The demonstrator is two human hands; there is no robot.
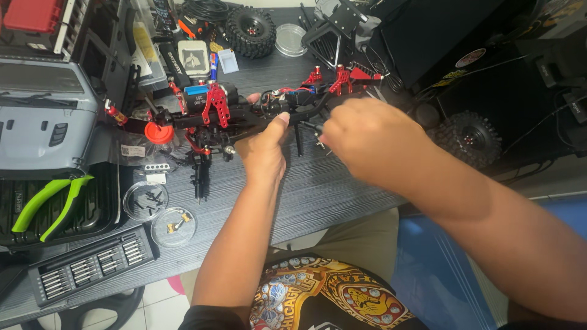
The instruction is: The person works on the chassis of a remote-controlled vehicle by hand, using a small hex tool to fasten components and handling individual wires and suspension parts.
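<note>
Model car chassis (pixel 244 113), black with red fittings, lies mid-bench (pixel 330 189). Your left hand (pixel 264 150) clamps its rail, thumb up. Your right hand (pixel 361 137) is curled by its right end; contents hidden. Keep the left grip firm, work with small motions.

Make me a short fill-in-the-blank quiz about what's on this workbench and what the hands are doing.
1. The left hand grips the black model car chassis, whose metal brackets are coloured ____.
2. The pliers lying at the left have handles coloured ____.
3. The knobby tyre at the far side of the table is coloured ____.
4. The two small round dishes near the bit set hold loose ____.

Missing words: red; green; black; screws
</note>
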